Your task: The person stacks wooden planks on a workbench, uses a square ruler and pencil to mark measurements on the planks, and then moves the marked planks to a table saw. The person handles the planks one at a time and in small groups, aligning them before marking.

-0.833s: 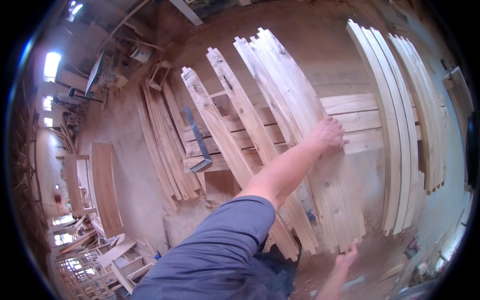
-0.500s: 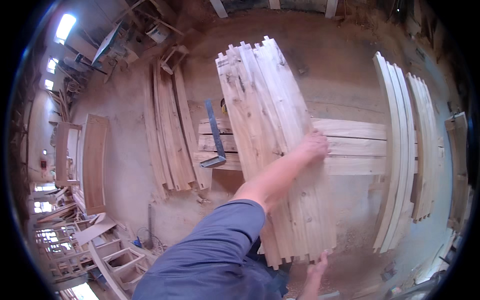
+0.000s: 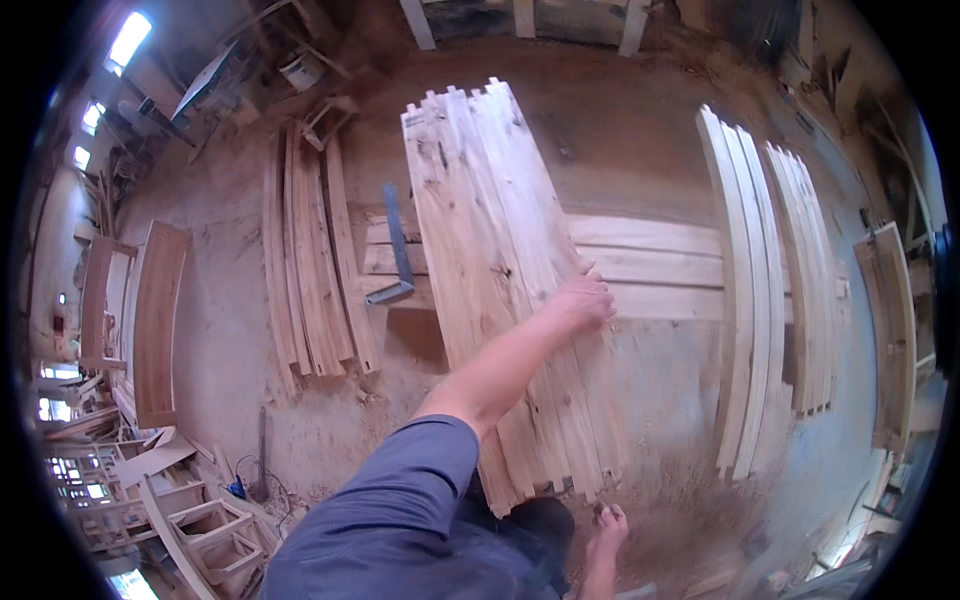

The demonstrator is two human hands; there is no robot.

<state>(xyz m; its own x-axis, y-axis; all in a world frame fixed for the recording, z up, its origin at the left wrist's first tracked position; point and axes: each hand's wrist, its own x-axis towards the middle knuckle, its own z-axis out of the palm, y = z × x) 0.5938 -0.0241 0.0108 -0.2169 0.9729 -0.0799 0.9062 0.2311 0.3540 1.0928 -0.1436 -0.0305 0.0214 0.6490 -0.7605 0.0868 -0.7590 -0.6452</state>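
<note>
A row of pale wooden boards [image 3: 490,210] with tenons cut on their ends lies side by side, slanting across other boards. My left hand [image 3: 582,300] reaches over them, its fingers curled round the right edge of the row. Near the row's close end, my right hand [image 3: 606,528] is closed just off the wood. Something small and dark shows at its fingertips, too small to name. A metal try square [image 3: 398,250] lies to the left, on the crosswise boards [image 3: 650,268] beneath the row.
More boards [image 3: 310,250] lie in a stack at left. Two groups of slotted or tenoned rails [image 3: 742,280] rest on the right. A framed panel [image 3: 160,320] stands at far left, above wooden frames [image 3: 210,530] at lower left. Dust and shavings cover the floor [image 3: 330,450].
My right hand has come away from the near end of the boards and its fingers have closed. My left hand stays on the right edge. The whole view has shifted slightly.
</note>
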